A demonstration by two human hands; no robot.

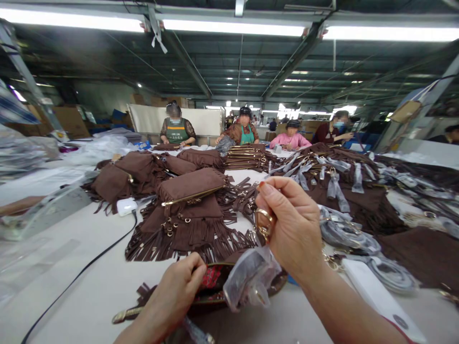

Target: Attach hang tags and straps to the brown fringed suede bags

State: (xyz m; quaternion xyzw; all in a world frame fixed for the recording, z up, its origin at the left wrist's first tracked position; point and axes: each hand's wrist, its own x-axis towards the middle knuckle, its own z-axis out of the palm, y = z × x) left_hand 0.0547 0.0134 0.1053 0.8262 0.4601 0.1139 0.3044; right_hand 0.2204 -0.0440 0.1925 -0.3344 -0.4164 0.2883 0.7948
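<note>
An unzipped brown bag [215, 306] with a red patterned lining lies at the table's near edge. My left hand [179, 286] is closed on the bag's edge at the left end of the opening. Above the bag's right side, my right hand [294, 224] is raised with thumb and fingers pinched, and a gold metal clasp [264, 223] hangs at its palm side. Below it, clear plastic wrapping [251, 277] lies across the bag's opening. A dark strap piece with a gold end [125, 314] sticks out to the left.
Fringed brown bags [193, 186] are piled ahead. Plastic-wrapped straps [347, 234] and a white power bank [380, 296] lie right. A white device [126, 206] with a black cable sits left. Several people sit across the table.
</note>
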